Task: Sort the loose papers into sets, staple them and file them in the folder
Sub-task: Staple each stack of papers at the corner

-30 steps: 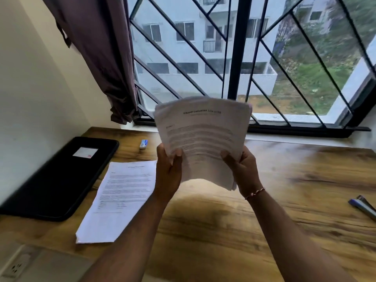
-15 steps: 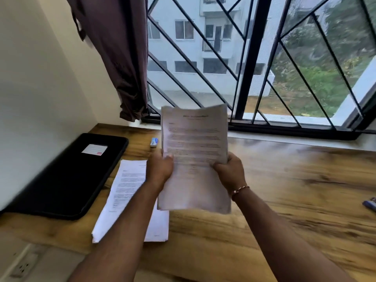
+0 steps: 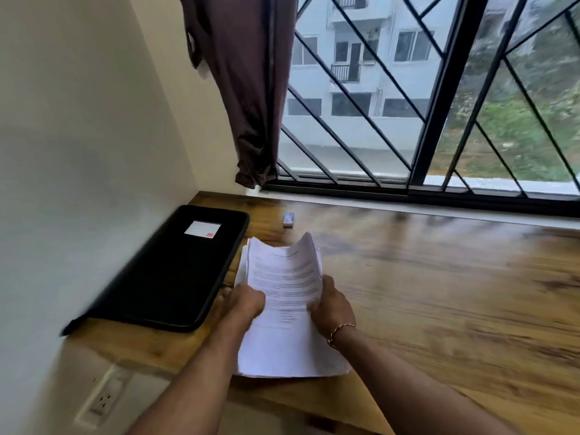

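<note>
Both hands grip one stack of papers (image 3: pixel 285 277). Left hand (image 3: pixel 248 298) has its fingers curled round the left edge; right hand (image 3: pixel 329 304), with a bracelet (image 3: pixel 340 331) at the wrist, pinches the right edge. The stack's top right corner curls upward. The stack sits low over the wooden table (image 3: pixel 439 293) near the front left; contact with the table cannot be told. A black folder (image 3: pixel 175 271) with a white label (image 3: pixel 202 229) lies just left of it, against the wall. A small blue-and-white object (image 3: pixel 288 219) lies beyond, near the window. Frame is blurred and the print unreadable.
</note>
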